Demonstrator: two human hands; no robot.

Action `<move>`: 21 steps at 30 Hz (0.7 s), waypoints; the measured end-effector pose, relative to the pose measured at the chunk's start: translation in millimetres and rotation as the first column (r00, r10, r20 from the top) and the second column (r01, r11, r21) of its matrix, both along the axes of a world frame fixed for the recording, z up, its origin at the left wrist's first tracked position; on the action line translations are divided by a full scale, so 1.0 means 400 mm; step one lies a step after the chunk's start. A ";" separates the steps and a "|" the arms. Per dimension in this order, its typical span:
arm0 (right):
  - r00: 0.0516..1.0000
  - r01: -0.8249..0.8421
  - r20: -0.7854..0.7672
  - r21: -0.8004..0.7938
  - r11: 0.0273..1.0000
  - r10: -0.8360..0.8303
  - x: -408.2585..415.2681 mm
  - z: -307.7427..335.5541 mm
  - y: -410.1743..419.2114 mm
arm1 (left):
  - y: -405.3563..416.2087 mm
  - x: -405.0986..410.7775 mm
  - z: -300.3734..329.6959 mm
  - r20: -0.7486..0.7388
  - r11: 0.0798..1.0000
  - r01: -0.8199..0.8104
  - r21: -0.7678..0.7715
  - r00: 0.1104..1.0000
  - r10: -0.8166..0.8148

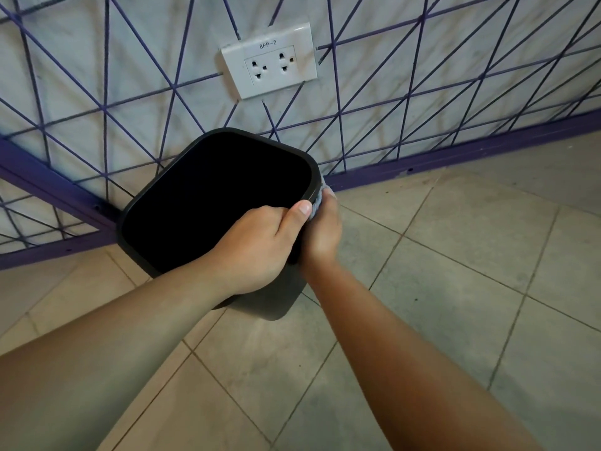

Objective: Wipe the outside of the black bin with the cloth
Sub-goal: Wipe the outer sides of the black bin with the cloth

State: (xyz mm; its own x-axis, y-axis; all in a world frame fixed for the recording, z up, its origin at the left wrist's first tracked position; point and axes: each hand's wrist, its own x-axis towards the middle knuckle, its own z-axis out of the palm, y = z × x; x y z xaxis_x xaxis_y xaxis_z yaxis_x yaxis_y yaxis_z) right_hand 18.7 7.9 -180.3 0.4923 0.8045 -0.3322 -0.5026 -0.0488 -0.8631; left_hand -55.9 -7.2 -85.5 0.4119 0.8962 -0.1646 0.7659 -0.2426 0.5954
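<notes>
Black bin [182, 219]: centre of the frame, mouth open toward the viewer, standing on the tiled floor [455, 288] against the wall.
Left hand [260, 245]: fingers curled over the bin's near rim, thumb along the rim's edge, gripping it.
Right hand [323, 229]: just right of the left, pressed to the bin's outer right side, holding a grey cloth [318, 199] against it; only a strip of cloth shows.
White double socket [270, 61]: upper centre, labelled "8PP-2".
Purple lattice [422, 92]: across the wall.

Most of the cloth [318, 200] hidden between right hand [322, 232] and black bin [273, 304].
</notes>
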 end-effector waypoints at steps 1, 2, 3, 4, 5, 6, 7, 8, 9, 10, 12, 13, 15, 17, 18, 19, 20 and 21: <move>1.000 -0.007 0.007 -0.016 1.000 0.007 0.000 0.005 0.005 | -0.001 0.001 0.000 0.003 1.000 0.001 -0.005 1.000 -0.001; 0.999 0.011 0.033 -0.015 1.000 -0.010 -0.011 0.014 -0.006 | -0.002 0.001 -0.002 0.011 1.000 0.007 -0.006 1.000 -0.006; 0.998 0.033 0.056 0.020 0.999 -0.034 -0.023 0.028 -0.032 | -0.004 0.000 -0.002 0.020 1.000 0.014 -0.005 1.000 -0.014; 0.996 0.053 0.066 0.064 0.997 -0.058 -0.036 0.040 -0.059 | -0.005 0.001 -0.002 0.028 1.000 0.020 -0.008 0.999 -0.019; 0.995 0.059 0.078 0.097 0.994 -0.066 -0.046 0.038 -0.076 | -0.003 0.001 -0.002 0.034 1.000 0.026 -0.015 0.999 -0.026; 0.995 0.031 0.092 0.113 0.993 -0.042 -0.043 0.029 -0.076 | -0.001 0.002 -0.002 0.036 0.999 0.026 -0.023 0.999 -0.025; 0.997 0.037 0.067 0.080 0.996 -0.042 -0.033 0.014 -0.055 | 0.000 0.002 -0.002 0.038 0.999 0.020 -0.027 0.999 -0.019; 0.999 0.038 0.016 0.055 0.998 -0.039 -0.023 0.001 -0.030 | 0.002 0.003 -0.002 0.037 1.000 0.009 -0.026 0.999 -0.008; 0.999 0.030 -0.023 0.032 0.999 -0.029 -0.013 -0.003 -0.011 | 0.002 0.003 -0.002 0.033 1.000 -0.004 -0.025 0.999 0.005; 0.999 0.021 -0.037 0.017 1.000 -0.020 -0.010 -0.006 -0.001 | 0.002 0.003 -0.002 0.032 1.000 -0.011 -0.022 0.999 0.011; 0.998 0.011 0.054 0.053 0.999 -0.014 -0.037 0.016 -0.033 | 0.001 0.001 -0.005 0.037 1.000 -0.002 -0.008 0.999 0.002; 0.990 0.016 0.136 0.101 0.995 -0.029 -0.054 0.029 -0.063 | 0.000 0.000 -0.005 0.042 1.000 0.004 -0.006 0.999 -0.004; 0.973 0.017 0.226 0.131 0.991 -0.046 -0.079 0.019 -0.098 | 0.002 -0.002 -0.007 0.049 1.000 0.001 -0.016 0.999 0.000; 0.975 0.025 0.218 0.101 0.995 -0.046 -0.056 -0.020 -0.059 | 0.003 0.001 -0.008 0.056 1.000 -0.007 -0.012 0.998 0.008; 0.985 0.019 0.171 0.066 0.998 -0.030 -0.034 -0.032 -0.031 | 0.005 0.002 -0.007 0.053 1.000 -0.012 -0.001 0.999 0.012; 0.994 0.021 0.103 0.048 0.999 -0.026 -0.020 -0.035 -0.011 | 0.006 0.002 -0.007 0.047 1.000 -0.016 0.007 0.999 0.015; 0.997 0.030 0.063 0.045 0.999 -0.033 -0.019 -0.032 -0.007 | 0.005 0.002 -0.006 0.046 1.000 -0.012 0.001 0.999 0.012; 0.996 0.027 0.084 0.061 0.998 -0.032 -0.031 -0.015 -0.021 | 0.004 0.002 -0.006 0.050 1.000 -0.002 -0.010 0.999 0.002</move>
